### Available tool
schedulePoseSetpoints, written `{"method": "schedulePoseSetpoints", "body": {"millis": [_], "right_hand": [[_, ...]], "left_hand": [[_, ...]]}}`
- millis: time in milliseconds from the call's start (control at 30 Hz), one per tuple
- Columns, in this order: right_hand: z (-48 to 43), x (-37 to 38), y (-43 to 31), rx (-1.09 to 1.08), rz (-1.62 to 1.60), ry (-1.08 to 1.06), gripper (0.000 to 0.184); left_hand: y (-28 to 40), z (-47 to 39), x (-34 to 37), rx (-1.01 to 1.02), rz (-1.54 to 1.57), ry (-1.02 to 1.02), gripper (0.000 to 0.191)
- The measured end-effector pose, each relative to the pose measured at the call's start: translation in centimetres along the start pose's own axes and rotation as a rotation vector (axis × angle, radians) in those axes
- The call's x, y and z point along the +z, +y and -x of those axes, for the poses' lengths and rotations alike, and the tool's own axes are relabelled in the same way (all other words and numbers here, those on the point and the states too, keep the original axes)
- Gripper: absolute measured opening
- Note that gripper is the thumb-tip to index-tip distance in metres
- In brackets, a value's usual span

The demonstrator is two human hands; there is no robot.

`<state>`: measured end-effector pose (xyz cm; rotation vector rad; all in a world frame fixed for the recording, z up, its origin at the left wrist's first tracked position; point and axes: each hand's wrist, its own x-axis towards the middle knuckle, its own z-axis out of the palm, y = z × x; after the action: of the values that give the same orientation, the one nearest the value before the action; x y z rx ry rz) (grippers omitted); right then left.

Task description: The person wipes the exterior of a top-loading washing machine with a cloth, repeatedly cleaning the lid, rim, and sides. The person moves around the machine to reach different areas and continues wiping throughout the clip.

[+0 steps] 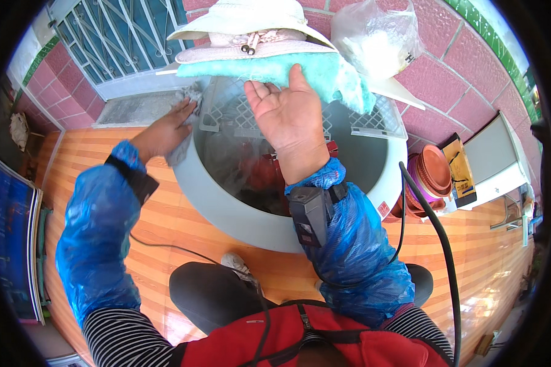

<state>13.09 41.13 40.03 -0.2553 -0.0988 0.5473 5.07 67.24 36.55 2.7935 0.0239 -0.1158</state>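
My left hand (167, 130) presses a grey cloth (179, 153) to the outer left side of a large round, pale grey plastic tub (238, 234). Over the tub's opening is my right hand (289, 112), palm up and bare, with the thumb apart from the fingers. Its fingertips are at the lower edge of a fluffy turquoise pad (238, 69); whether they bear any of its weight I cannot tell. White plastic lattice panels (241, 117) lie across the far part of the opening. Red items (257, 172) show dimly inside the tub, partly behind my right forearm.
Wide-brimmed hats (257, 41) rest on the pad, beside a filled plastic bag (376, 41). Stacked reddish-brown plastic pots (427, 183) stand right of the tub. A black cable (445, 257) runs along my right side. A barred door (119, 41) is at back left.
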Motion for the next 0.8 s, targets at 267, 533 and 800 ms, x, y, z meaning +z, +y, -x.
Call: {"method": "schedulePoseSetpoints", "body": {"millis": [267, 533, 800], "right_hand": [[0.2, 0.0, 0.3, 0.007, -0.030, -0.026, 0.070], [0.5, -0.1, 0.4, 0.030, -0.034, 0.005, 0.068], [0.5, -0.6, 0.3, 0.013, 0.014, -0.085, 0.068]], "left_hand": [[2.9, 7.1, 0.4, 0.065, 0.079, -0.016, 0.064], [-0.9, -3.2, -2.1, 0.030, -0.111, -0.060, 0.062], [0.7, -8.3, -3.2, -0.082, -0.413, -0.014, 0.063]]}}
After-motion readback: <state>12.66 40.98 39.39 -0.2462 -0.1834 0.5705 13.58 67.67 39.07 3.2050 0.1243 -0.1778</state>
